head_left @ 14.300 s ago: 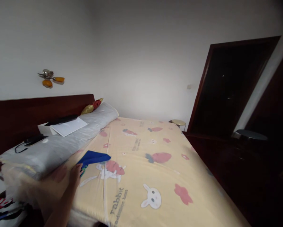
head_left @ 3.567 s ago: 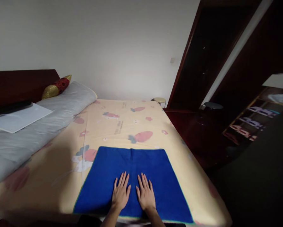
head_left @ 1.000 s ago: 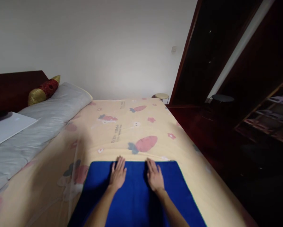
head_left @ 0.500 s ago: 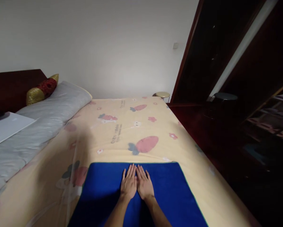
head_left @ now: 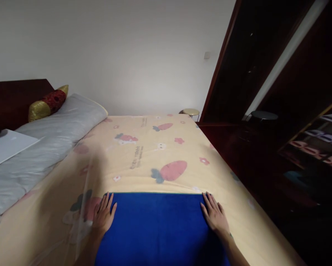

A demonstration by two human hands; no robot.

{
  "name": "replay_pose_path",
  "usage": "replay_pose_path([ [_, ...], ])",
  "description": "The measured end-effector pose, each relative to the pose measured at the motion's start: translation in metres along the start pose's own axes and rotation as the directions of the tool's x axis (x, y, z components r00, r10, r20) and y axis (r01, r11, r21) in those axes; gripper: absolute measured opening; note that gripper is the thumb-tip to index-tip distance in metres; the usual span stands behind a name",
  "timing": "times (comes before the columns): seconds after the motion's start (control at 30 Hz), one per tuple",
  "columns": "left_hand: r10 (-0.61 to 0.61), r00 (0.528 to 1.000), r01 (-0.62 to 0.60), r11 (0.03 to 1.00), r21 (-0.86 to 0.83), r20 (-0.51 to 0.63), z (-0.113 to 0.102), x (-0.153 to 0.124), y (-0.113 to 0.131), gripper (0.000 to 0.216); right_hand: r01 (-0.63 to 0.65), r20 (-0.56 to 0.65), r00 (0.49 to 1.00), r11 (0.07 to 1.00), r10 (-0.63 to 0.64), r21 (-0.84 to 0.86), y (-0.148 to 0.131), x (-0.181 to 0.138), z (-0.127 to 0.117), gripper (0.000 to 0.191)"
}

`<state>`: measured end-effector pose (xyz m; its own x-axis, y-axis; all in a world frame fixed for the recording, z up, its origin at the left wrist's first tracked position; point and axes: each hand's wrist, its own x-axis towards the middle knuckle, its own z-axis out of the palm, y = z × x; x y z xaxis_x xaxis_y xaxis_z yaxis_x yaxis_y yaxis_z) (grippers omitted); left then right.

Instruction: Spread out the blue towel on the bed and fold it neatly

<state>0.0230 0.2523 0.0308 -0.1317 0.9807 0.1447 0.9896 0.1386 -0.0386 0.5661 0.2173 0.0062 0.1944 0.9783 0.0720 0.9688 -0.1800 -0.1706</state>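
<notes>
A blue cloth [head_left: 157, 225] with a thin green edge lies flat on the bed, its near part running out of view at the bottom. On its far left corner rests my left hand [head_left: 104, 214], palm down with the fingers stretched out. My right hand [head_left: 214, 214] lies flat over the far right corner, fingers spread and pointing away from me. Both hands cover the corners beneath them. Under the cloth is a cream bedsheet [head_left: 144, 151] printed with pink carrots, flowers and rabbits.
To the left are a grey quilt [head_left: 57, 136], a white board-like item [head_left: 10, 146] and a red and gold bolster [head_left: 49, 103] by the dark headboard [head_left: 16, 94]. Beyond the bed stand a beige stool [head_left: 190, 111] and a dark stool [head_left: 264, 115]. A shoe rack [head_left: 318, 138] is at the right.
My hands have slid apart from the middle of the cloth's far edge, the left one to the left corner and the right one to the right corner.
</notes>
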Motion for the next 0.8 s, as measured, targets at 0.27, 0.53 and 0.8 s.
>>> replay_pose_path([
  [0.27,0.033,0.996,-0.034,0.999,0.016,0.078,-0.017,0.006,0.02,0.057,-0.06,-0.031,0.998,0.998,0.06,0.006,-0.031,-0.001,-0.008,0.067],
  [0.53,0.568,0.821,-0.566,0.796,-0.217,-0.059,-0.023,-0.084,0.147,0.055,0.378,-0.084,0.926,0.907,-0.368,0.184,-0.204,-0.081,0.031,0.052],
  [0.8,0.172,0.981,-0.178,0.982,-0.057,-0.092,0.02,-0.099,-0.058,0.057,0.049,-0.099,0.994,0.997,-0.042,0.065,0.013,-0.108,0.013,0.066],
])
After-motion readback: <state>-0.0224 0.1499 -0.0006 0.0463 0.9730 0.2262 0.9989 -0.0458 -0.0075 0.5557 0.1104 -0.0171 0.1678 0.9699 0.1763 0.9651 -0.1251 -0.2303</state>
